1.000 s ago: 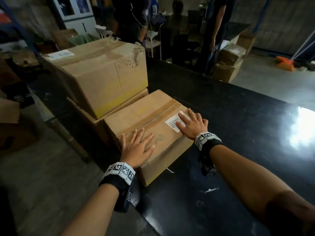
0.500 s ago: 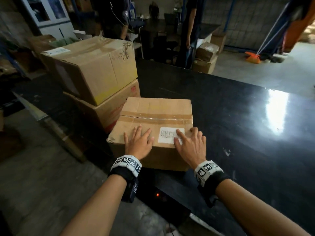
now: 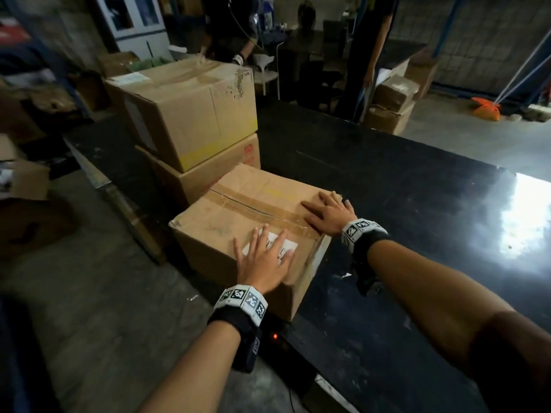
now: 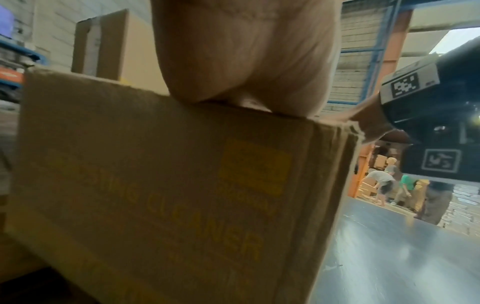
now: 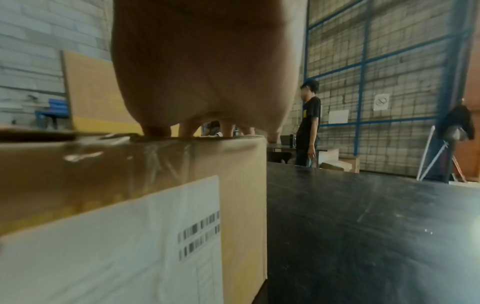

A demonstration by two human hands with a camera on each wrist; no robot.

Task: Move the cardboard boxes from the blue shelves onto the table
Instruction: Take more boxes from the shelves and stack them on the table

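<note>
Both hands lie flat, fingers straight and spread, on the top of a taped cardboard box [image 3: 253, 210]; neither hand curls round anything. The left hand [image 3: 264, 262] presses near the closest top edge, its fingers covering part of a white shipping label [image 3: 290, 244]. The right hand [image 3: 326, 214] rests on the box's right-hand top edge, across the end of the brown packing tape [image 3: 256, 207] that runs along the lid seam. In the right wrist view a barcode label [image 5: 130, 246] shows on the box's side, and in the left wrist view faded yellow print [image 4: 207, 222] shows on another side.

The box sits on the near left corner of a glossy black table [image 3: 402, 204], its near corner close to the table edge. Just behind it, touching or nearly so, stands a stack of two more cardboard boxes: a large upper box [image 3: 190, 114] with a yellow band along its bottom, on a lower box [image 3: 214, 174] with red print.

Beyond the table a person in dark clothes [image 3: 369, 49] stands beside more boxes on the floor [image 3: 390, 105].
</note>
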